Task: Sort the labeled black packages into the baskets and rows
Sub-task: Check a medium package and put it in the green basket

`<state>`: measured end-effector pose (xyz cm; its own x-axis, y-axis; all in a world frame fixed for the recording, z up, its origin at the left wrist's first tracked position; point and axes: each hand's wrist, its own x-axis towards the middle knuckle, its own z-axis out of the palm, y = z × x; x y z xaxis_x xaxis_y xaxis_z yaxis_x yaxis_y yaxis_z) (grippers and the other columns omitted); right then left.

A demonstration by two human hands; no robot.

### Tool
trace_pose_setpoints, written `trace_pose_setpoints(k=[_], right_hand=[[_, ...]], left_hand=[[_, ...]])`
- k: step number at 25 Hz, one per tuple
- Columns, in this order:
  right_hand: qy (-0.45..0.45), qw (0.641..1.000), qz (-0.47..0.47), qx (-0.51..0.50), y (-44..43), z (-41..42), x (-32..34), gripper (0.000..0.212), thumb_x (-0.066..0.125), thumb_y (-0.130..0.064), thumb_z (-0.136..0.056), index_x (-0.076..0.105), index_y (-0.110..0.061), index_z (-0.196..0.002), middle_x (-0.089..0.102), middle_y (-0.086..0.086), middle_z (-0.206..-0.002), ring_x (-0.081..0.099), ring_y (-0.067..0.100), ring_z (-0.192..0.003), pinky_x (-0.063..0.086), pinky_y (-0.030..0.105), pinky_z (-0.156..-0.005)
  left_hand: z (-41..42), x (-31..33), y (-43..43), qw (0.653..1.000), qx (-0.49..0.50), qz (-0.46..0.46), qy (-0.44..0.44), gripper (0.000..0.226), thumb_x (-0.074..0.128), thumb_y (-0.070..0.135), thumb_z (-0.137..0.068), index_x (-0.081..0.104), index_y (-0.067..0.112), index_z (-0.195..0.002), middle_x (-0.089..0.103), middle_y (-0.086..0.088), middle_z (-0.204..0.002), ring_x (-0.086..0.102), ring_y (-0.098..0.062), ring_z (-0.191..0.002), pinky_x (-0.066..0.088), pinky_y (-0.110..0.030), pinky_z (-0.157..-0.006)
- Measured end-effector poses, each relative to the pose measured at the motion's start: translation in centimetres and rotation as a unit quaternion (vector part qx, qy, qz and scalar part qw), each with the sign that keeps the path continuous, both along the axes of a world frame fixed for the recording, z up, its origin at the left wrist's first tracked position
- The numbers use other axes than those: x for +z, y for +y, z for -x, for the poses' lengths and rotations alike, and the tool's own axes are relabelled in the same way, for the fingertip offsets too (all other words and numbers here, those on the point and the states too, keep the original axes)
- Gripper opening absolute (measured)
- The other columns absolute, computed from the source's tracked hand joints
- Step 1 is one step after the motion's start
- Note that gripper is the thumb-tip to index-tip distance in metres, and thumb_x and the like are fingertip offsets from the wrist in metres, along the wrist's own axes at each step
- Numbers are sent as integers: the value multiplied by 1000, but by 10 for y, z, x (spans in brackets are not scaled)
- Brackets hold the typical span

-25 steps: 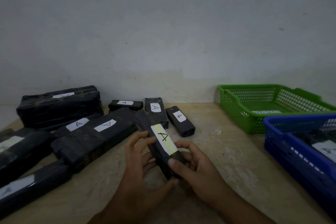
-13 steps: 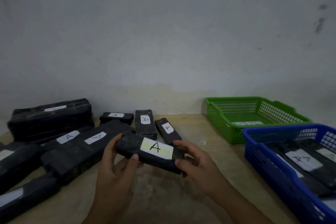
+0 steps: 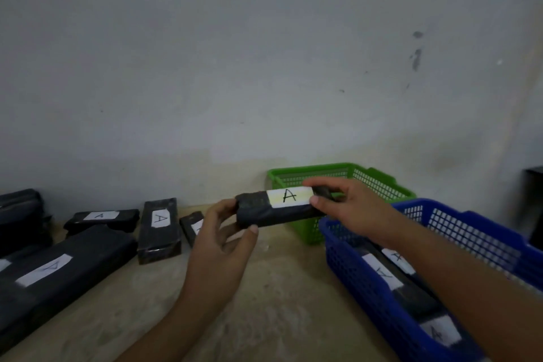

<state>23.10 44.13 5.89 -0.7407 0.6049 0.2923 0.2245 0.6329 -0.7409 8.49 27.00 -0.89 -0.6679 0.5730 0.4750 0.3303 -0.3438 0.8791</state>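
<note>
Both hands hold a black package labelled A level above the table, the left hand pinching its left end, the right hand gripping its right end beside the blue basket and green basket

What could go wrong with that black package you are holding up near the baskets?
1. The held package is gripped only at its ends by the left hand and right hand; a loosened grip might let it tip and drop.
2. It hangs near both the green basket and the blue basket, which holds packages marked A; it could land in the wrong one.
</note>
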Motion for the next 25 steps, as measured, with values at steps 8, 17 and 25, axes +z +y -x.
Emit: trace_pose_setpoints(k=[8,17,25], right_hand=[[-21,987,-20,-160,132,-14,-2,28,58,-11,-96,70,-24,-117,63,8,-125,60,15,-83,45,27,-76],[-230,964,-41,-129,190,27,-23,31,53,2,-91,70,-5,-115,63,13,-121,57,22,-99,50,26,-75],[-444,872,-160,-132,215,52,-47,41,61,-31,-91,65,-2,-119,64,15,-125,62,27,-109,50,37,-96]], left_hand=[[0,-7,89,986,30,162,13,22,64,29,-89,62,26,-110,63,11,-114,64,-2,-91,56,-28,-81],[3,-30,146,981,4,174,-82,18,74,23,-81,64,18,-96,67,-1,-104,68,-21,-90,60,-41,-71],[3,-43,152,978,-42,179,-103,23,65,2,-85,58,8,-107,69,-9,-101,69,-21,-81,56,-37,-67]])
